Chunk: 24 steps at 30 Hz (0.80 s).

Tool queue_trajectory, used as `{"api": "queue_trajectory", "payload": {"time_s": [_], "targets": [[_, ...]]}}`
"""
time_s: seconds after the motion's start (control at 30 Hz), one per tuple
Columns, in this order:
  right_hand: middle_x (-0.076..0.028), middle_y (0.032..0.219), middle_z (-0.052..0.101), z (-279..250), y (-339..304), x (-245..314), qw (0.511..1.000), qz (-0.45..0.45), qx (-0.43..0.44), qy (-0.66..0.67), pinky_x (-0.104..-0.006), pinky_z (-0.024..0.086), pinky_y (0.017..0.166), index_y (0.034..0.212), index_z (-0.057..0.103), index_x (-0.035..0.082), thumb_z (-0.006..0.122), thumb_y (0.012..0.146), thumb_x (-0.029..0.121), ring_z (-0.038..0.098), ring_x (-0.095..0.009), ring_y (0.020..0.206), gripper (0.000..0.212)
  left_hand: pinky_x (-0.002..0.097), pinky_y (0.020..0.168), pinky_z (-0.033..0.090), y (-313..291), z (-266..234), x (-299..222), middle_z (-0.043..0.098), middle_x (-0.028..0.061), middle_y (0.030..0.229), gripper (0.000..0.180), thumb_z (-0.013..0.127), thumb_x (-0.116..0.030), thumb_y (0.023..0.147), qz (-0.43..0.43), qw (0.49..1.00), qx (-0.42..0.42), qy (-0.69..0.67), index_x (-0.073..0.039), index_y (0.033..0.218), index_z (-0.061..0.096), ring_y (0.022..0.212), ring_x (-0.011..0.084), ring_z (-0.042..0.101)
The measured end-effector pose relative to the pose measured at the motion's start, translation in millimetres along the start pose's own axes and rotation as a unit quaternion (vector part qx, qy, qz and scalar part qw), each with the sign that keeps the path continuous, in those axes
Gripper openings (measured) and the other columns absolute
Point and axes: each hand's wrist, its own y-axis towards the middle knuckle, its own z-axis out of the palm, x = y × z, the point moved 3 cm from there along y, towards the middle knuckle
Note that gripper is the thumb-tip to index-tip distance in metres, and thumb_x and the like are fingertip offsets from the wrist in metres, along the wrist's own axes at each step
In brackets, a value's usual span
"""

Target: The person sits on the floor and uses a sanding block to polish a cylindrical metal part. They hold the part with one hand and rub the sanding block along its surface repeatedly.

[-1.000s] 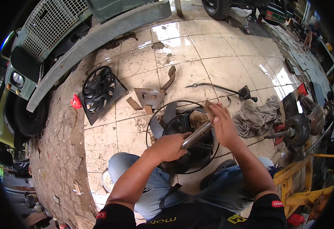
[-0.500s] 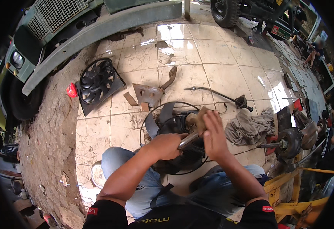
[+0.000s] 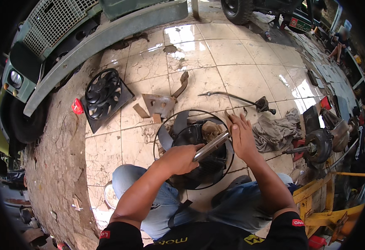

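Observation:
My left hand (image 3: 180, 159) is closed round the near end of a shiny metal tube (image 3: 211, 146), which slants up to the right. At the tube's far end is my right hand (image 3: 241, 135), its fingers stretched and pressed together. A thin brown sheet (image 3: 228, 118), perhaps sandpaper, lies under that palm with only its edge showing. Below the tube, between my legs, sits a large black fan (image 3: 181, 121) with a thin hoop (image 3: 156, 129) round its blades. A crumpled brown rag (image 3: 209, 130) rests on the fan's middle.
Ahead lie a pedal bracket (image 3: 159, 104), a smaller black fan (image 3: 103, 93) and a lever rod (image 3: 232, 96). To the right are a grey cloth (image 3: 276, 131), an axle part (image 3: 316, 146) and a yellow frame (image 3: 316, 204). A green vehicle's bumper (image 3: 107, 46) stands far left.
My right hand has moved slightly right and down, off the tube's upper side, and the tube's far end is now uncovered. More of the rag shows. The view has shifted a little.

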Motion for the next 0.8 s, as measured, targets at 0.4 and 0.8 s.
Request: {"api": "queue_trajectory", "payload": {"time_s": [0.4, 0.8], "targets": [[-0.02, 0.153, 0.048, 6.2, -10.2, 7.3, 0.998, -0.025, -0.051, -0.004, -0.0593, 0.023, 0.121, 0.147, 0.05, 0.001, 0.045, 0.106, 0.03, 0.039, -0.044, 0.146, 0.05, 0.0488, 0.088, 0.054, 3.3, -1.4, -3.8, 0.071, 0.0286, 0.106, 0.054, 0.073, -0.026, 0.086, -0.035, 0.998, 0.032, -0.043, -0.003, 0.134, 0.061, 0.102, 0.0457, 0.067], [-0.027, 0.154, 0.044, -0.7, -19.2, 46.5, 0.986, -0.164, -0.006, -0.039, -0.0574, 0.022, 0.123, 0.15, 0.043, -0.003, 0.049, 0.103, 0.027, 0.035, -0.048, 0.147, 0.057, 0.0493, 0.09, 0.054, 0.4, -2.8, 2.3, 0.07, 0.03, 0.107, 0.055, 0.073, -0.027, 0.086, -0.034, 0.999, 0.018, -0.025, -0.002, 0.134, 0.06, 0.103, 0.046, 0.067]]}}
